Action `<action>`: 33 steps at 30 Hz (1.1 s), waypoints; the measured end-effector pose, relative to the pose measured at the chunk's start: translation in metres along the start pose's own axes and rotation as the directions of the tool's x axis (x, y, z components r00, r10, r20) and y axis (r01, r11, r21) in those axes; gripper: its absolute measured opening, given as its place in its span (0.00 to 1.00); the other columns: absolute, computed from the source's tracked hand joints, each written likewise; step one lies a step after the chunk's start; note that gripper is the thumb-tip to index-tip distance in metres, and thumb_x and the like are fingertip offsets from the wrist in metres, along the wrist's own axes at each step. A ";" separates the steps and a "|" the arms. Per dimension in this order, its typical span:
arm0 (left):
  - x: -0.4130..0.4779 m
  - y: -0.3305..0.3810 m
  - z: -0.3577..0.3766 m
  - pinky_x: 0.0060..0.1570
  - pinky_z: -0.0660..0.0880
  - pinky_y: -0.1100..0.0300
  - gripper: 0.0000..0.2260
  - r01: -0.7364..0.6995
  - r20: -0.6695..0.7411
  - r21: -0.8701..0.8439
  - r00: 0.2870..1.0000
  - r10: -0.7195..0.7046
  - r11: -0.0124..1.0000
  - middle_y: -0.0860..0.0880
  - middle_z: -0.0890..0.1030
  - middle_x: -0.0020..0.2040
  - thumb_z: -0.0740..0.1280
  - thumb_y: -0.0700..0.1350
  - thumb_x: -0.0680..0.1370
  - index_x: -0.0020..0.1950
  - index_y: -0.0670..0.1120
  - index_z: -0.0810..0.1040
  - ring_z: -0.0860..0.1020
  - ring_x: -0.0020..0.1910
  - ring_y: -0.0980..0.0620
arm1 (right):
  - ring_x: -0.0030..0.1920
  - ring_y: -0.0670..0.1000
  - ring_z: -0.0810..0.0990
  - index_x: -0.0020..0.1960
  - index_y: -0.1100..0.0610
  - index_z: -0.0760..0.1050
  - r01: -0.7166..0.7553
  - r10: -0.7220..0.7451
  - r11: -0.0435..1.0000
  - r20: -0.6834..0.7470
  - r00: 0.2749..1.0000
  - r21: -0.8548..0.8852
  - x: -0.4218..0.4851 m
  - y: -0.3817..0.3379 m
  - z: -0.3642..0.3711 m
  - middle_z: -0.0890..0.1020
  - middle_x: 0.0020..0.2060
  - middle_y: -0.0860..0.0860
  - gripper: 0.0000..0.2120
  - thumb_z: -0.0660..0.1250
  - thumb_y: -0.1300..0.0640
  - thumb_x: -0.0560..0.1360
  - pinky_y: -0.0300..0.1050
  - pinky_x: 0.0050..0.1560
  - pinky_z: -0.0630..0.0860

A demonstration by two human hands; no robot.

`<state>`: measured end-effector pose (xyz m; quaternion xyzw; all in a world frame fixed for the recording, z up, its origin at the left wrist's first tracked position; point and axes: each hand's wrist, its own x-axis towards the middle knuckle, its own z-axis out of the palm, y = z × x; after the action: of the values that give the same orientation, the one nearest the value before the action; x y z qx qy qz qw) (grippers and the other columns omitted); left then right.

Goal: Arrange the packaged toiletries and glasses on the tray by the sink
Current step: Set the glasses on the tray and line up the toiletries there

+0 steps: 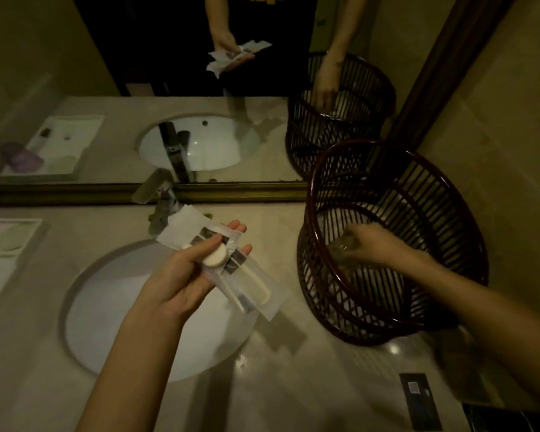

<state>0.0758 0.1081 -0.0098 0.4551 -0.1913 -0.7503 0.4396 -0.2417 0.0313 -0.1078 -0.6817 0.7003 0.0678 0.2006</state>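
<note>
Over the counter [293, 353], our left hand [181, 275] grips toiletry packets [250, 275]; at three o'clock, our right hand [368, 244] clasps a glass [340, 247] inside the basket [418, 188].

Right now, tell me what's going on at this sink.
A person stands at the counter. The left hand holds a fan of packaged toiletries with a round soap over the sink. The right hand reaches inside the dark slatted basket, apparently around a blurred glass. The tray, far left, already holds some items.
</note>
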 end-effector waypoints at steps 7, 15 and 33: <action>-0.020 0.026 -0.067 0.59 0.76 0.44 0.09 -0.044 -0.027 -0.079 0.999 0.042 0.996 0.44 0.88 0.44 0.59 0.37 0.81 0.52 0.41 0.79 0.87 0.43 0.49 | 0.55 0.53 0.80 0.69 0.46 0.72 0.096 0.117 0.840 -0.351 0.929 0.534 -0.098 -0.043 -0.115 0.79 0.60 0.49 0.25 0.75 0.52 0.74 0.53 0.56 0.78; -0.093 0.078 -0.212 0.54 0.78 0.41 0.18 -0.052 0.014 -0.304 0.998 0.059 0.951 0.38 0.85 0.57 0.63 0.33 0.73 0.63 0.33 0.76 0.85 0.54 0.44 | 0.65 0.61 0.80 0.67 0.61 0.74 0.171 -0.093 -0.142 -0.185 0.978 0.975 -0.151 -0.257 -0.065 0.81 0.65 0.59 0.19 0.65 0.55 0.79 0.67 0.60 0.79; -0.214 0.152 -0.472 0.53 0.77 0.39 0.11 -0.287 -0.288 -0.431 0.942 0.171 0.855 0.37 0.84 0.56 0.58 0.32 0.80 0.59 0.32 0.77 0.83 0.56 0.44 | 0.60 0.58 0.83 0.65 0.58 0.77 0.177 -0.339 0.095 -0.135 0.931 0.980 -0.091 -0.636 0.075 0.84 0.58 0.58 0.18 0.73 0.59 0.76 0.58 0.56 0.83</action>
<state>0.5940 0.2580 -0.0374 0.3967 -0.0038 -0.6555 0.6426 0.3965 0.1040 -0.0285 -0.4907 0.4288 -0.3975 0.6460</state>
